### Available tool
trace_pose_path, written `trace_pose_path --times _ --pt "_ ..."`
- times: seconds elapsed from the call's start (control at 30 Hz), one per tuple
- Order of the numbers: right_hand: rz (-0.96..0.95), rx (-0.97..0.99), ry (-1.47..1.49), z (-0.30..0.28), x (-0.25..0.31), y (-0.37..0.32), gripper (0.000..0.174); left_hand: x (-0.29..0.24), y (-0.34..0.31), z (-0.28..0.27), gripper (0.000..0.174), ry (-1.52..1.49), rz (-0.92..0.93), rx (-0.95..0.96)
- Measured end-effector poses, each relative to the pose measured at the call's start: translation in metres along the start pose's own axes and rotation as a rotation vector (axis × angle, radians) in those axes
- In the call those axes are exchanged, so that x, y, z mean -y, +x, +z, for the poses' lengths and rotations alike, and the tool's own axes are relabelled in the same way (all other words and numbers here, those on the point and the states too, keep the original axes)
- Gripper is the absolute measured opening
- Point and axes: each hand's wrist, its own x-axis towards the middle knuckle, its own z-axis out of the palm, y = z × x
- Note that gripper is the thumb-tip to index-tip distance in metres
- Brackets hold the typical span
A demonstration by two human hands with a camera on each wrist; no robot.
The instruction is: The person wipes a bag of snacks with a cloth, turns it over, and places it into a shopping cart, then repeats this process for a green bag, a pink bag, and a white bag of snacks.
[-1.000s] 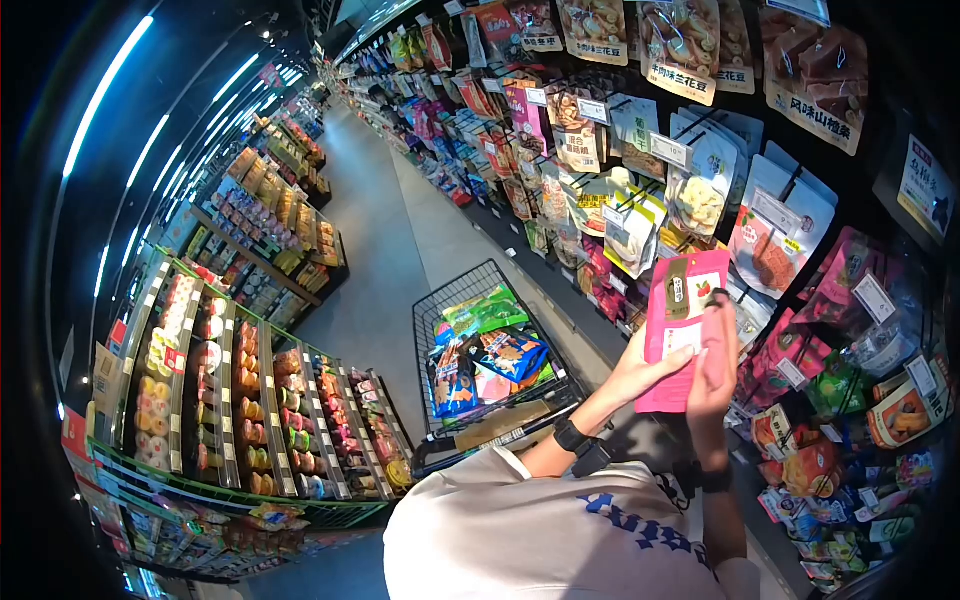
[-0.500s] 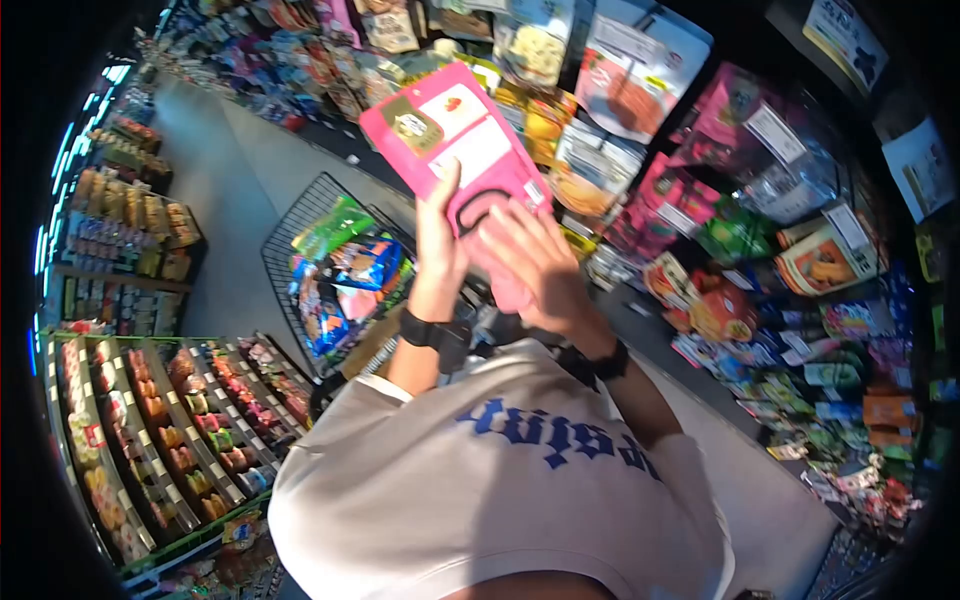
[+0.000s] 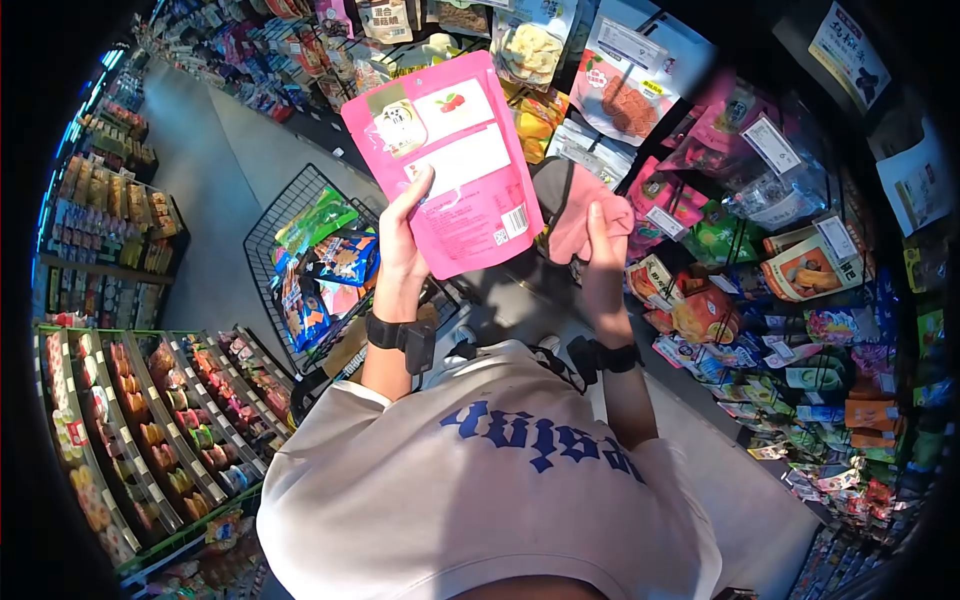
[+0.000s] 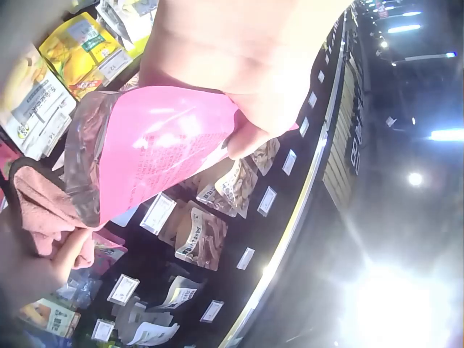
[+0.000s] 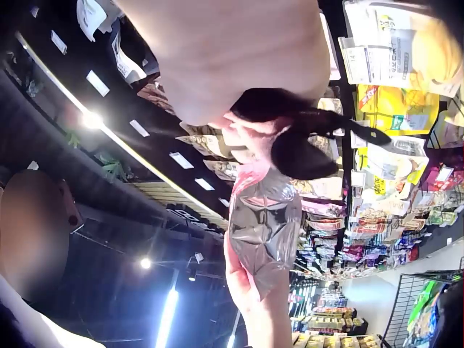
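In the head view my left hand (image 3: 402,240) grips a pink snack pouch (image 3: 470,190) by its left edge, thumb on the printed face with its white label and barcode. To the right of the pouch, my right hand (image 3: 605,275) pinches a folded pink cloth (image 3: 580,222) with a dark edge. From the left wrist, the pouch (image 4: 167,145) shows its silvery bottom fold, and the cloth (image 4: 43,199) is close beside it. The right wrist view has the pouch's silvery base (image 5: 264,225) beyond the cloth's dark part (image 5: 301,152).
A black wire shopping cart (image 3: 262,235) with several snack bags stands ahead on the left. Hanging snack packs, such as a white pouch (image 3: 625,85), line the shelf wall ahead and right. A tiered display (image 3: 150,430) of round packs stands at the left.
The head view has swung toward the right. Earlier the right hand with the cloth lay against the pouch; now it has moved off to the right, baring the barcode. The left hand still holds the pouch.
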Motion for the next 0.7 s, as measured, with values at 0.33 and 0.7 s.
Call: trace_pose_path --times 0.33,0.7 --pt "0.387 0.401 0.136 0.005 -0.001 -0.014 0.023 0.010 -0.001 0.001 0.041 0.023 -0.083 -0.056" --pt "-0.007 0.147 -0.360 0.008 -0.041 -0.007 0.035 0.013 -0.012 0.007 0.110 1.088 -0.048 -0.193"
